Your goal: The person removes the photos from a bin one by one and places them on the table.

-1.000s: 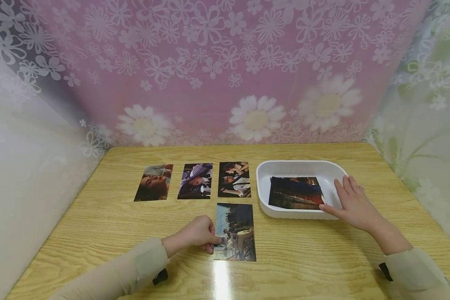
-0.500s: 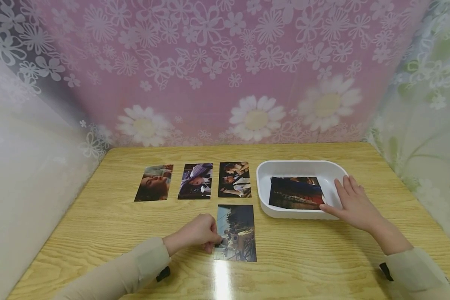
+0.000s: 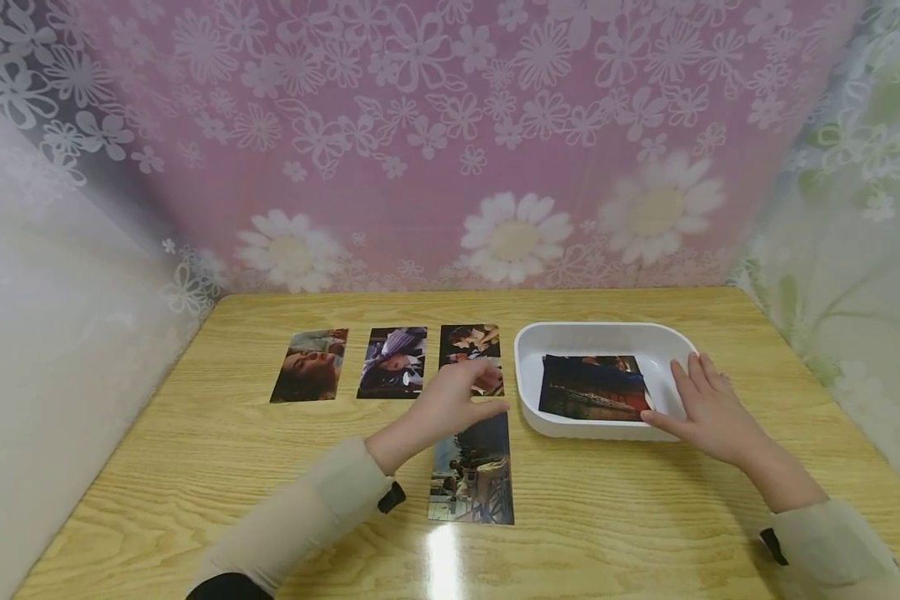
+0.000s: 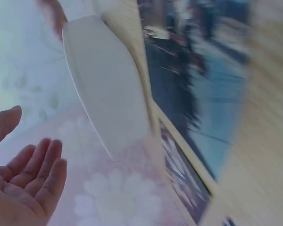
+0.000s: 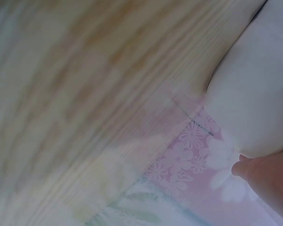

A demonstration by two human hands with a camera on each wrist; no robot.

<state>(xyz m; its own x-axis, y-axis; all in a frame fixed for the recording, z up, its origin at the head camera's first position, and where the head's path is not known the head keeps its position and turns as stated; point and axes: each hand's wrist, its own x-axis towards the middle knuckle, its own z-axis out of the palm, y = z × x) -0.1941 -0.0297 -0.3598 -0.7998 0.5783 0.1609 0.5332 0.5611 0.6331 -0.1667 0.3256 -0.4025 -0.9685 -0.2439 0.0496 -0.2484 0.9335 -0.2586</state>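
My left hand (image 3: 442, 408) is raised over the photos, thumb and fingers apart and nothing held; its bent fingers also show in the left wrist view. Beneath it lies a larger photo of people outdoors (image 3: 471, 483), its top partly covered. Behind the fingers is a dark photo of several figures (image 3: 468, 340), partly hidden. My right hand (image 3: 712, 417) rests spread on the right front rim of a white plastic tub (image 3: 585, 429). Inside the tub is a small pile of photos (image 3: 592, 390), the top one dark blue and brown. In the right wrist view a finger touches the tub.
Left of the covered photo lie a photo with a striped purple hat (image 3: 392, 362) and one of a reclining face (image 3: 310, 367), in a row. The wooden table (image 3: 630, 517) meets flowered curtains (image 3: 420, 208) at the back and sides.
My left hand has let go of the larger photo's left edge and moved up and right over it, toward the tub. The photo stays in place. My right hand has not moved.
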